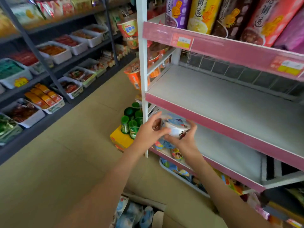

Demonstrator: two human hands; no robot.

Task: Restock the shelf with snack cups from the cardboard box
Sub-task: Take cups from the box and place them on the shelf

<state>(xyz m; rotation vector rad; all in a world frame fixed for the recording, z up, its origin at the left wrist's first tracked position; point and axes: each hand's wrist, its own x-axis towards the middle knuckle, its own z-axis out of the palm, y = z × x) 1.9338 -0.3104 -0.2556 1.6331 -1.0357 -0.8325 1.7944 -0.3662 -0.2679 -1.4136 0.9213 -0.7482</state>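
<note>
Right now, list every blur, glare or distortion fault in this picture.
Head view: motion blur smears the cup, the left hand and the right hand; the price tag is too soft to read; the wide lens tilts the post; light is even, with no hard shadows.

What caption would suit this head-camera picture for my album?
Left hand and right hand hold a snack cup at the end of a pink-edged shelf, cardboard box below.

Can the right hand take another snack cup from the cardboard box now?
Probably not yet. The right hand and left hand both hold a snack cup at the lower shelf. The cardboard box stands open below with nothing over its cups, so the way looks free once it lets go.
</note>
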